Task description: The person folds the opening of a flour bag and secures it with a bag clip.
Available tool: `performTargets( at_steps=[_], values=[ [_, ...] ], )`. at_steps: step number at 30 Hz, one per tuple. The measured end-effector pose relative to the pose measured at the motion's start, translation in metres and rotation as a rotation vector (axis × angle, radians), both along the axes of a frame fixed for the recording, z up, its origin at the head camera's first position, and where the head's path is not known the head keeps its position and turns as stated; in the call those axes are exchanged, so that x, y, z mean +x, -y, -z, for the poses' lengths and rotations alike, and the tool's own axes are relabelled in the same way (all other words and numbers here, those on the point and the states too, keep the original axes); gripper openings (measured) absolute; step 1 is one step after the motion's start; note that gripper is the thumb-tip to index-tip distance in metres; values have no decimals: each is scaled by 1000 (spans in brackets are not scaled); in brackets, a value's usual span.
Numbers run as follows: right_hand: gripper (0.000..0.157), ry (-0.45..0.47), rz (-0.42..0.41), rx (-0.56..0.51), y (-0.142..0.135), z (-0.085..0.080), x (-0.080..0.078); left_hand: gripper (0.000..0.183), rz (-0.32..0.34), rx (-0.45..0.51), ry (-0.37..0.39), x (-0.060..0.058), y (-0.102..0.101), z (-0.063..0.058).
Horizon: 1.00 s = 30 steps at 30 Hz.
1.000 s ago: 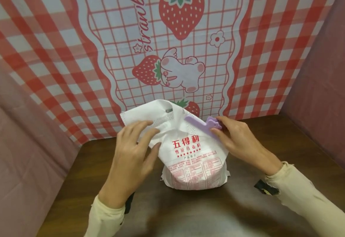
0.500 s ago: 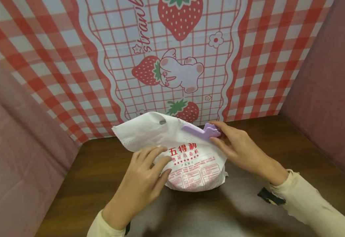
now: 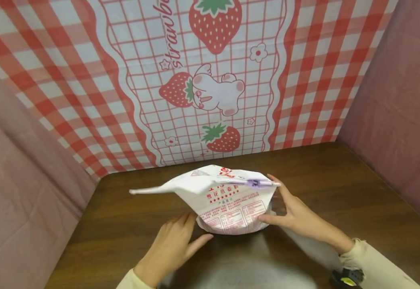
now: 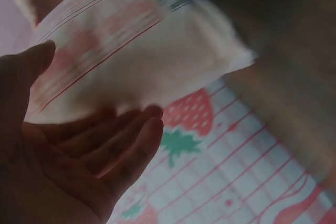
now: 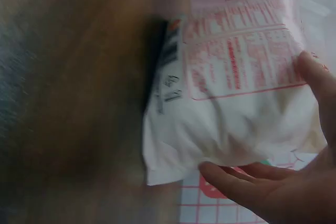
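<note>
A white flour bag (image 3: 231, 216) with red print stands on the table, its top flattened and its upper left corner jutting out sideways. Along the top's right half runs a purple bag clip (image 3: 256, 183). My left hand (image 3: 171, 245) is at the bag's lower left side, thumb apart from its loosely extended fingers (image 4: 126, 150). On the other side, my right hand (image 3: 298, 218) spreads around the bag's right edge, thumb over the printed front and fingers along the side. The right wrist view shows the bag's lower side (image 5: 236, 124) close to these fingertips (image 5: 210, 170).
Dark brown wooden table (image 3: 116, 228) lies under the bag. Behind it hangs a red and white checked strawberry cloth (image 3: 210, 80). Pink curtains (image 3: 386, 120) close in both sides. A black wrist strap (image 3: 347, 277) is at the right sleeve.
My right hand has let go of the clip and moved down to the bag's right side. My left hand has lowered to its lower left. The bag's top has tipped down and flattened.
</note>
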State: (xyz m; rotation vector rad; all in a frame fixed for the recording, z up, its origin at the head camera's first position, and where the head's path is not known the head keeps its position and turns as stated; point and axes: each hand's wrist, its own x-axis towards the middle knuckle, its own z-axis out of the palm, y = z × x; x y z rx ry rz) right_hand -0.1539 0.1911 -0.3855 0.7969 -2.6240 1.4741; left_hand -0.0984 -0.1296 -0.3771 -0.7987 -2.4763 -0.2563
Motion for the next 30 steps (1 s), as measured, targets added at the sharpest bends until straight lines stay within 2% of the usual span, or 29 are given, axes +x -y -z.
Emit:
performTargets(
  at_steps=[3,4,7,12,19,25,30],
  values=[
    [84,46,-38,-54,4,7,0,52,-61,4,61,-6,-1,13],
    [80,47,-35,-52,7,4,2,51,-68,12,70,-7,-1,16],
    [68,35,-48,-58,10,5,2,49,-63,33,78,-10,-3,19],
    [62,16,-50,-108,11,9,-4,44,-36,64,94,-12,-7,17],
    [62,27,-28,-130,10,7,-12,39,-25,72,125,-22,-12,14],
    [61,-7,-31,-114,12,7,-27,37,-51,72,156,-36,-13,13],
    [65,22,-41,-120,14,8,-36,38,-50,76,153,-46,-12,14]
  ],
)
